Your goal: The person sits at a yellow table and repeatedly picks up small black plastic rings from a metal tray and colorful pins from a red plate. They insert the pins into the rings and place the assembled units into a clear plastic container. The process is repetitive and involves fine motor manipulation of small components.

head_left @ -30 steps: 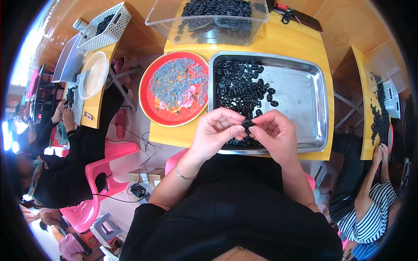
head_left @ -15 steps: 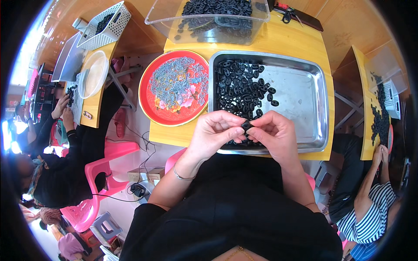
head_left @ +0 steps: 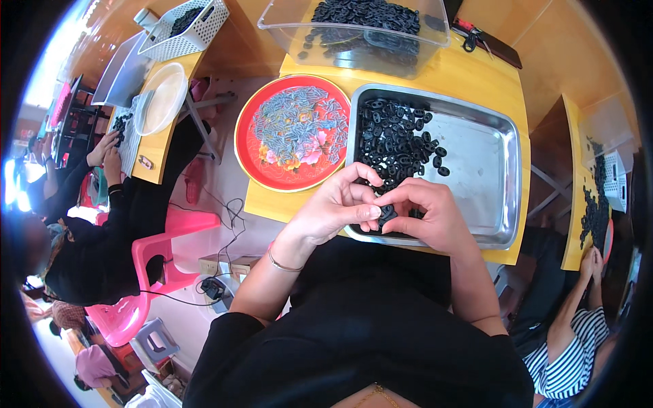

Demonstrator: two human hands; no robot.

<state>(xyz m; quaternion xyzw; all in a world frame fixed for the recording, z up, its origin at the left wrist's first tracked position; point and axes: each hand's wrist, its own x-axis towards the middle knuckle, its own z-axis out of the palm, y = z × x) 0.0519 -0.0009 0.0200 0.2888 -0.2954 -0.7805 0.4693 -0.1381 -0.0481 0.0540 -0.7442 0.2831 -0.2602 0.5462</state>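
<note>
A small black oval part (head_left: pixel 388 215) is held between both my hands, over the near edge of a steel tray (head_left: pixel 479 180). My left hand (head_left: pixel 340 207) pinches it from the left with thumb and forefinger. My right hand (head_left: pixel 432 212) closes on it from the right, its thumb and forefinger at the part; its other fingers are partly hidden. Behind my hands, a heap of black oval parts with holes (head_left: pixel 394 139) fills the tray's left side. Left of it, a red floral round tray (head_left: pixel 247 139) holds many small blue-grey pin-like pieces (head_left: pixel 292 112).
A clear plastic bin (head_left: pixel 428 53) of black parts stands at the table's back, with a small cutting tool (head_left: pixel 469 42) beside it. To the left are a pink chair (head_left: pixel 139 292), floor cables (head_left: pixel 231 217) and a co-worker's hands (head_left: pixel 105 153); another co-worker's hands (head_left: pixel 592 265) are at right.
The view has shifted, so the table sits farther right. My fingers have changed their grip: the right hand now reaches over the black part, and the part looks turned.
</note>
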